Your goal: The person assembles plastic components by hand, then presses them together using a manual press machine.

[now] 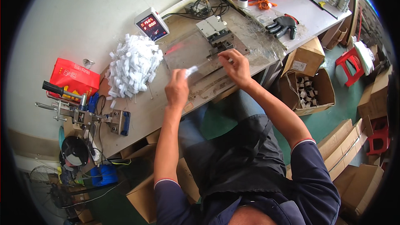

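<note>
The worktable (146,112) stretches in front of the person, and on its left part lies a high pile of white pieces (135,66), which look small and tubular. To the right of this pile stands a metal fixture (212,28). The right hand (236,69) is just beside the fixture, with its fingers bent and rather narrow; I cannot tell whether it holds something. The left hand (177,88) is between the pile and the fixture, and it pinches 1 white piece (191,71), which sticks out to the right beyond the fingertips. This piece is blurred, but I judge it to be light plastic, fairly stiff, maybe a little slippery, and possible to dent. The better hold is probably at 1 end, gently, between the thumb and 1 finger.
</note>
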`<state>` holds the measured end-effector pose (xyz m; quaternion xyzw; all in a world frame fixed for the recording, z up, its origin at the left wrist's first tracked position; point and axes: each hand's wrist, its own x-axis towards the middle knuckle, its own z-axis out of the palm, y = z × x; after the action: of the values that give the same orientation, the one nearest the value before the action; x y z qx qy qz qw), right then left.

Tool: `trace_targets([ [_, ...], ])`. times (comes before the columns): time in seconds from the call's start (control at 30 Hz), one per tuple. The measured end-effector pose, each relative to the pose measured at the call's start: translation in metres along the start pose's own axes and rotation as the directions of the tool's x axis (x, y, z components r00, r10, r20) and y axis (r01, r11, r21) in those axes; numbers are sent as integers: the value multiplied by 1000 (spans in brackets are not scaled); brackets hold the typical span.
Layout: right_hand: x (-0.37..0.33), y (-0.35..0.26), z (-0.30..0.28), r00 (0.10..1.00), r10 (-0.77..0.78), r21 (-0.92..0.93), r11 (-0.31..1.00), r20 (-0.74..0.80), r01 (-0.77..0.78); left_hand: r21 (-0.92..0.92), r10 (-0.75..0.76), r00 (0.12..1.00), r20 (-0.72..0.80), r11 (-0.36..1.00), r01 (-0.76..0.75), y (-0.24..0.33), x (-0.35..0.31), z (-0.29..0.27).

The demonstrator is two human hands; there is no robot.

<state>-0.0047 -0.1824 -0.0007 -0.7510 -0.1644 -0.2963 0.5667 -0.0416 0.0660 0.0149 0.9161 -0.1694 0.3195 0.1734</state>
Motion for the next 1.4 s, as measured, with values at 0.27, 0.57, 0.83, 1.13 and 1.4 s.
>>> trace_targets([
  [0.27,0,-23,-18,854,-167,-366,850,493,378,-130,191,977,93,975,-178,35,13,18],
  [0.57,0,-1,-36,893,264,-365,922,363,-124,-244,148,987,62,961,-129,47,33,43],
  [0.83,13,11,-19,943,323,-493,835,77,-245,-260,-250,965,-82,940,221,29,33,62],
  [1.13,14,9,1,966,258,-573,795,22,-199,-250,-223,975,-1,944,216,31,31,56],
  [1.4,15,8,11,965,259,-607,762,-34,-226,-289,-230,973,-17,933,216,30,31,57],
])
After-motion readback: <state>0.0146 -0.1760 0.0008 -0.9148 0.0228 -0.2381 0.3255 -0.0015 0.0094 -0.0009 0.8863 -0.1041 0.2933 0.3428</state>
